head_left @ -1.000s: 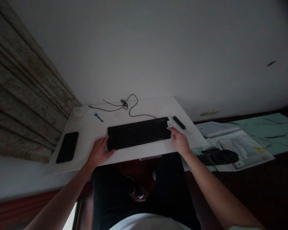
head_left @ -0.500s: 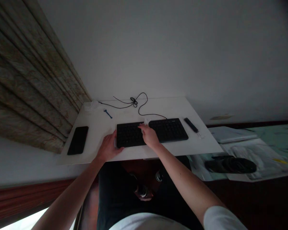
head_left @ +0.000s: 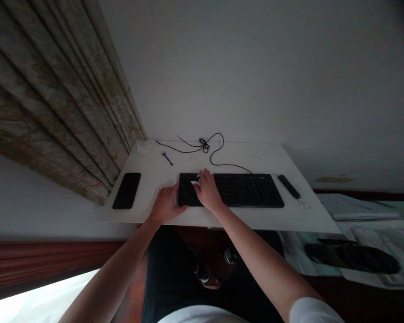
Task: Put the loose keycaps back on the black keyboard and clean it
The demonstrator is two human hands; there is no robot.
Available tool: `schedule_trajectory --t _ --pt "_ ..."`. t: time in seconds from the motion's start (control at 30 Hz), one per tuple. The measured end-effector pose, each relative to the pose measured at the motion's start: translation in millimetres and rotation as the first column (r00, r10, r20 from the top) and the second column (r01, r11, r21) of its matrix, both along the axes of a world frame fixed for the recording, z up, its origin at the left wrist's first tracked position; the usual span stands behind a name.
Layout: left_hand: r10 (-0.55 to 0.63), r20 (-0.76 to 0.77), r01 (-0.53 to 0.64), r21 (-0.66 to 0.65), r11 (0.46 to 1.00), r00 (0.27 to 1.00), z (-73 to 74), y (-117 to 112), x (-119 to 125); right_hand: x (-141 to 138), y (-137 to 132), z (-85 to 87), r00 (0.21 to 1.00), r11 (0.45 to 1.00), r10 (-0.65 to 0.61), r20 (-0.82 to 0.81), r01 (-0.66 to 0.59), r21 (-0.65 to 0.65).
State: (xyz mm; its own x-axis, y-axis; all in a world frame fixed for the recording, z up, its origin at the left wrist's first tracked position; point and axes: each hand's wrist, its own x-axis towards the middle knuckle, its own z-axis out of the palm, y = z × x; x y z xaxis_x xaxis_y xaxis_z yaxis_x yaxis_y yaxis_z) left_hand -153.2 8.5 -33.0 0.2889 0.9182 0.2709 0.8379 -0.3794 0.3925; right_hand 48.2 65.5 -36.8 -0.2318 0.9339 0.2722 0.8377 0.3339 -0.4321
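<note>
A black keyboard (head_left: 242, 190) lies across a small white table (head_left: 256, 158), its cable (head_left: 208, 148) looping toward the wall. My left hand (head_left: 166, 205) grips the keyboard's near left corner. My right hand (head_left: 207, 192) rests on the keys at the left part, pressing a small white wipe or cloth (head_left: 195, 181) under its fingers.
A black phone (head_left: 127, 190) lies at the table's left edge beside a curtain (head_left: 60, 98). A small blue tool (head_left: 167, 158) sits near the back left. A slim black stick (head_left: 289, 186) lies right of the keyboard. Papers and a dark object (head_left: 350, 255) lie on the floor at right.
My right hand with the white cloth swept from the keyboard's right end across to its left part. My left hand stayed on the left corner. The view shifted left.
</note>
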Motion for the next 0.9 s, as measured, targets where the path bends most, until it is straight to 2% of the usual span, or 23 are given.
schedule_trajectory --t 0.13,0.27,0.47,0.57,0.73,0.9 --pt "0.053 -0.058 -0.054 -0.019 0.998 0.997 1.8 -3 -1 16 -5 -5.7 0.995 0.999 0.048 0.087 -0.048 -0.004" --pt "0.069 -0.086 -0.074 -0.055 0.996 0.994 2.8 -3 -2 14 4 0.5 0.985 0.993 0.118 0.125 -0.117 -0.014" --pt "0.024 -0.046 -0.029 -0.104 0.994 0.999 3.4 2 -3 -31 24 14.9 0.969 0.978 0.202 0.142 -0.191 -0.087" --pt "0.016 -0.009 -0.017 -0.131 0.991 1.000 4.7 4 -6 -51 26 19.9 0.945 0.956 0.288 0.158 -0.275 -0.099" --pt "-0.023 0.131 0.045 -0.170 0.984 0.991 3.0 8 -14 -51 13 20.4 0.883 0.895 0.447 0.145 -0.441 -0.074" --pt "0.118 0.290 -0.086 -0.118 0.989 0.950 -4.9 11 -17 -41 -17 13.3 0.809 0.818 0.575 0.120 -0.573 -0.056"
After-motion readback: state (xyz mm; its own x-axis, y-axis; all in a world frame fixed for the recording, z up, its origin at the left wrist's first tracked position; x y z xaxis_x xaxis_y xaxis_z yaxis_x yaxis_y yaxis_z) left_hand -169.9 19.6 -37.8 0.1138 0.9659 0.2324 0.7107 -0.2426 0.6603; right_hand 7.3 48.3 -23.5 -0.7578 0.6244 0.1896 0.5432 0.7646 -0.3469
